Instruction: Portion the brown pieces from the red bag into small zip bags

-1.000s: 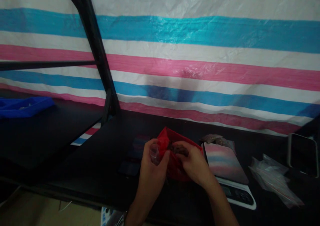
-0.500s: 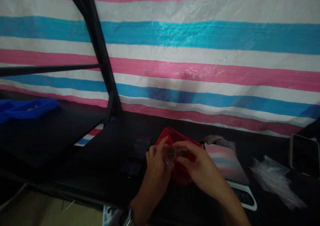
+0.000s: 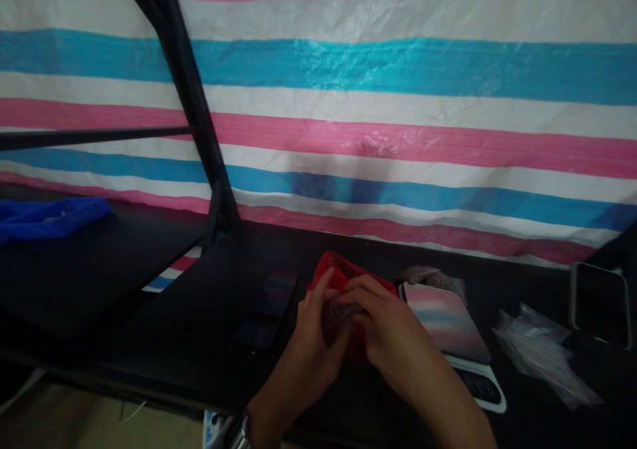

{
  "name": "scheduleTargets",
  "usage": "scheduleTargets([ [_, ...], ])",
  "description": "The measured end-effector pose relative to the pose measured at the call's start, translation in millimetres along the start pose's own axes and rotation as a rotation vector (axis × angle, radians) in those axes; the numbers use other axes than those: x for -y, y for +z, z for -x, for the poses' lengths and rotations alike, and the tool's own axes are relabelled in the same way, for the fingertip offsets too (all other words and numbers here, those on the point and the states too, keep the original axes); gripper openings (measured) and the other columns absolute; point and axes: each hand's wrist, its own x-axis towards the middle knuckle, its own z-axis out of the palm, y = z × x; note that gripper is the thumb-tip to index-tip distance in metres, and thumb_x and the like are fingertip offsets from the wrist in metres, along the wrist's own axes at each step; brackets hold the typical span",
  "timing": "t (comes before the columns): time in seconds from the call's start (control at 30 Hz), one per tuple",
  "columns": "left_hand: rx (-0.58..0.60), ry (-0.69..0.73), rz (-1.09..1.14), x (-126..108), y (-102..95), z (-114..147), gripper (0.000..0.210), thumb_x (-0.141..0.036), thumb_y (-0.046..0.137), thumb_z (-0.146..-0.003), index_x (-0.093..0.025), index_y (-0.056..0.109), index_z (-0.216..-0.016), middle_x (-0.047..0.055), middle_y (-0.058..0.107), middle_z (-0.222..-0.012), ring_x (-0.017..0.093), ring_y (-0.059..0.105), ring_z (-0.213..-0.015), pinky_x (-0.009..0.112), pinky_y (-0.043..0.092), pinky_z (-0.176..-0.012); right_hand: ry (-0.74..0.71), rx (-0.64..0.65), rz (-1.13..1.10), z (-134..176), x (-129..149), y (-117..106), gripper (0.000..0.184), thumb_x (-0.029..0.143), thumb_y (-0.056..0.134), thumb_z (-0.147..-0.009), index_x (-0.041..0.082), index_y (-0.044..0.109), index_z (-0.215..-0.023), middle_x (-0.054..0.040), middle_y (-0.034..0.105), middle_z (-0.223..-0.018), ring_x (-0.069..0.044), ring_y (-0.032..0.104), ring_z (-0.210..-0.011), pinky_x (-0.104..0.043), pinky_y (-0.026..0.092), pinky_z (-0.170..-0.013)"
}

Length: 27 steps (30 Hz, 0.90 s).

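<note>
A red container (image 3: 331,263) stands on the black table, its near side mostly hidden by my hands. Over it, my left hand (image 3: 313,343) curls around a small clear plastic bag (image 3: 343,311), thumb and fingers holding the bag's mouth. My right hand (image 3: 391,320) bends in from the other side, its fingertips closed at the bag's opening. Whether those fingertips grip the bag's edge or something small inside is too dark to make out.
A dark phone (image 3: 266,310) lies left of the container. To the right are filled small bags (image 3: 432,278), a flat shiny box (image 3: 448,323), a white-edged box (image 3: 480,388), loose clear zip bags (image 3: 545,353) and another phone (image 3: 600,306). A blue tray (image 3: 60,220) sits far left.
My right hand has moved in closer to the bag, its fingers now over the opening. The round opening seen before is partly covered. The view has shifted slightly.
</note>
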Motion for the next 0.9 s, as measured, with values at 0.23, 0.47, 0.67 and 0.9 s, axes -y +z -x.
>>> scheduleTargets([
  [0.23,-0.045,-0.113,0.036,-4,-5.1,-3,0.073,-0.032,0.07,-0.098,-0.033,0.037,-0.163,0.009,0.071,-0.133,0.026,0.07,-0.124,0.046,0.056,-0.108,-0.116,-0.12,0.04,-1,4,-6,0.058,-0.009,0.044,-0.089,0.028,0.077,-0.12,-0.0034,0.07,-0.128,-0.017,0.07,-0.116,-0.031,0.055,-0.103],
  [0.47,-0.312,-0.188,-0.136,-12,-3.9,-10,0.053,-0.043,0.054,-0.104,-0.022,0.046,-0.152,0.01,0.067,-0.118,0.025,0.07,-0.106,0.047,0.057,-0.099,0.158,-0.176,0.204,-14,-27,-1,0.054,-0.004,0.052,-0.088,0.019,0.076,-0.131,-0.011,0.07,-0.131,-0.025,0.071,-0.116,-0.039,0.054,-0.106],
  [0.67,-0.309,-0.227,-0.356,-12,10.4,-13,0.074,-0.035,0.076,-0.086,-0.022,0.048,-0.154,0.013,0.06,-0.128,0.035,0.063,-0.125,0.057,0.053,-0.107,0.29,0.017,0.406,-19,-31,11,0.055,-0.004,0.056,-0.082,0.021,0.079,-0.125,-0.0096,0.075,-0.128,-0.031,0.065,-0.125,-0.047,0.045,-0.113],
  [0.9,-0.366,-0.263,-0.302,-7,9.6,-18,0.064,-0.005,0.06,-0.079,-0.02,0.057,-0.142,0.009,0.061,-0.115,0.028,0.068,-0.107,0.049,0.055,-0.1,0.329,-0.122,0.597,-21,-37,11,0.05,-0.001,0.06,-0.081,0.023,0.08,-0.12,-0.0121,0.077,-0.122,-0.032,0.068,-0.114,-0.047,0.05,-0.098],
])
